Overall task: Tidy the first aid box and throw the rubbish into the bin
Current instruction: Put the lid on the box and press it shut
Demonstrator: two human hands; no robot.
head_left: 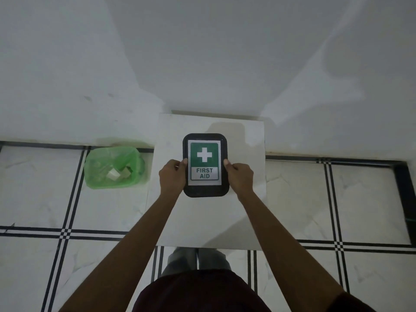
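Observation:
A black first aid box (205, 190) with a green and white "FIRST AID" label lies closed on a small white table (209, 221). My left hand (172, 179) grips the box's left edge, thumb on the lid. My right hand (239, 177) grips its right edge the same way. On the floor to the left of the table stands a bin (113, 168) lined with a green bag. Several pale scraps of rubbish (118, 174) lie inside it.
The table stands against a white wall (202, 52). White floor tiles with black lines (67, 233) spread to both sides. My legs and dark shirt show at the bottom edge, close to the table's near side.

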